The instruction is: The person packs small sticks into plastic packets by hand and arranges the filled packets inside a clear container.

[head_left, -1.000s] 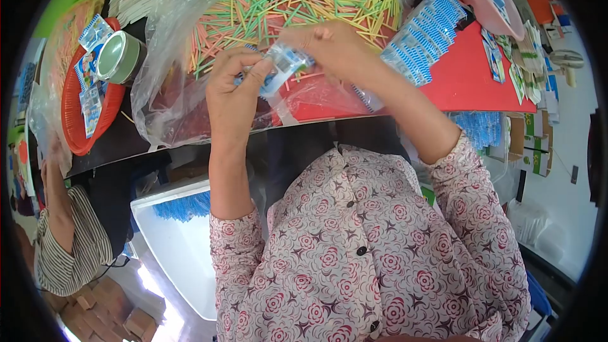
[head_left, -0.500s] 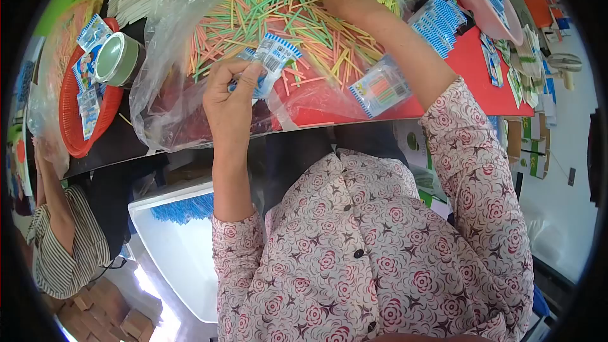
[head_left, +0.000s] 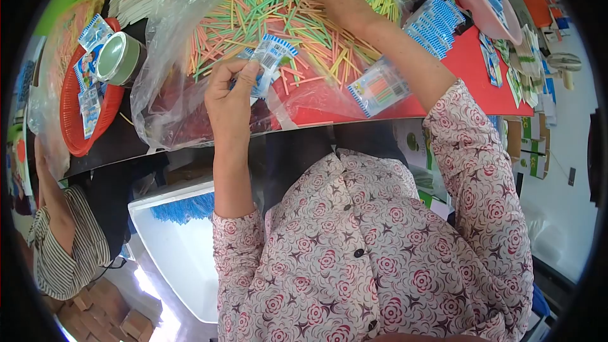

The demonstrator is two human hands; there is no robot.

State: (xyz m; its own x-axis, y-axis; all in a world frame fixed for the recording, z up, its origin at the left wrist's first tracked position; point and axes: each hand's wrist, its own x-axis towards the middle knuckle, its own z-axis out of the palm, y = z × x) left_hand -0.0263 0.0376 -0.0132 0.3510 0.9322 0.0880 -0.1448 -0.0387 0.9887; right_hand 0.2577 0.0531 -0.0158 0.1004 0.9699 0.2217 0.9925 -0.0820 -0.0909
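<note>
Pinched between the thumb and fingers of my left hand (head_left: 229, 94) are blue-and-white packets (head_left: 271, 57), near the front of the table. My right hand (head_left: 344, 6) reaches into the pile of pink, green and yellow sticks (head_left: 278, 9), at its upper right part. Its fingertips are down among the sticks, and what they hold, if anything, is hidden. Below my right forearm lies a packet filled with coloured sticks (head_left: 380, 87). Clear plastic sheeting (head_left: 164, 76) surrounds the pile. Overlapping blue-and-white packets (head_left: 434, 27) lie right of my right forearm.
On the left, a red basket (head_left: 71, 111) holds packets and a green-lined cup (head_left: 118, 58). A pink basin (head_left: 472, 0) stands at the upper right. Below the table is a white bin (head_left: 180, 253). A person in a striped top (head_left: 76, 247) is at the left.
My right hand has left the packets at my left hand and moved up into the sticks. The filled packet by the table edge has come into fuller view. My left hand stays closed on its packets.
</note>
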